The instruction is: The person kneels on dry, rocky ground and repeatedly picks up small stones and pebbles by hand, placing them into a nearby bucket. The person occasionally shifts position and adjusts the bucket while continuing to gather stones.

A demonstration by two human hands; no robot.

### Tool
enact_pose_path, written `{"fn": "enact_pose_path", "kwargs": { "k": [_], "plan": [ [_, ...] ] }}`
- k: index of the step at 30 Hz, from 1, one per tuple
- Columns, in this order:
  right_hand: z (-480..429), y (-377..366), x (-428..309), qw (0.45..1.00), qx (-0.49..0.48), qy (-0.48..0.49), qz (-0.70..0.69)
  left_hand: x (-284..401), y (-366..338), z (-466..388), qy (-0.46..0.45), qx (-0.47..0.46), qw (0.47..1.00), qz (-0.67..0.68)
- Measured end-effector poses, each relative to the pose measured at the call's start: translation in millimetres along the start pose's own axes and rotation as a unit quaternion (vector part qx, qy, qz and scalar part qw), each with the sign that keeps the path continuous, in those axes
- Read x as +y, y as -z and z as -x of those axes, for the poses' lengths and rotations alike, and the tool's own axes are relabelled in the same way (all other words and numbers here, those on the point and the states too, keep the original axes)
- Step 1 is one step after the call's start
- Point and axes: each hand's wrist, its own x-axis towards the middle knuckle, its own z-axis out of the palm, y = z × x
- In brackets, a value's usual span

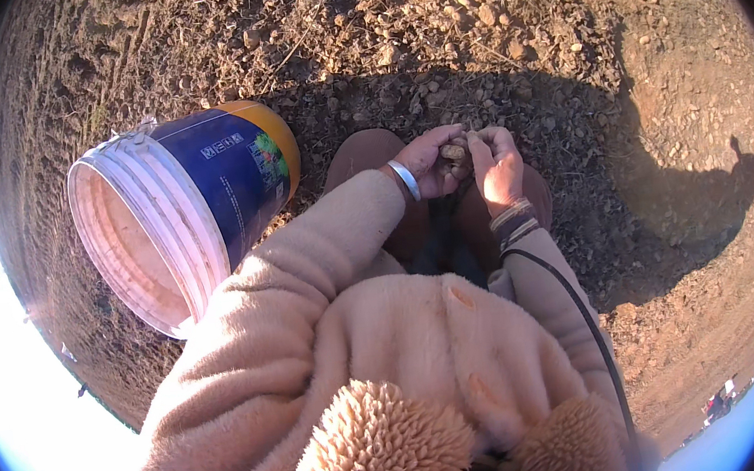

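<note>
My left hand (pixel 429 158), with a silver bracelet (pixel 405 180) at the wrist, is curled palm-up around a few tan, earth-coloured peanut pods (pixel 452 152). Close beside it, my right hand (pixel 499 164) has its thumb and bent fingers drawn together at the pods. Whether anything is pinched between those right fingertips is too small to tell. Both hands are above my bent knees (pixel 364 153), in shadow at the ground. To the left stands a large plastic bucket (pixel 222 162), blue and yellow outside, with a pale ribbed rim and a pinkish inside.
Dry soil (pixel 664 63) with stones, clods and withered plant litter (pixel 351 8) spreads ahead and to both sides. A black cord (pixel 589 323) runs along my right sleeve. Small, unclear figures or objects (pixel 719 400) show far off at the lower right.
</note>
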Motion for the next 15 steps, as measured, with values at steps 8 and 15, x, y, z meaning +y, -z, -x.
{"fn": "enact_pose_path", "kwargs": {
  "k": [8,15],
  "plan": [
    [41.2,-14.7,-89.4,0.861,-0.080,0.381,0.328,-13.6,-36.4,59.8,-0.118,-0.109,0.986,0.040],
    [73.0,-27.7,-125.6,0.837,-0.140,0.515,0.119,-4.3,-42.1,206.7,-0.314,-0.176,0.928,0.097]
  ]
}}
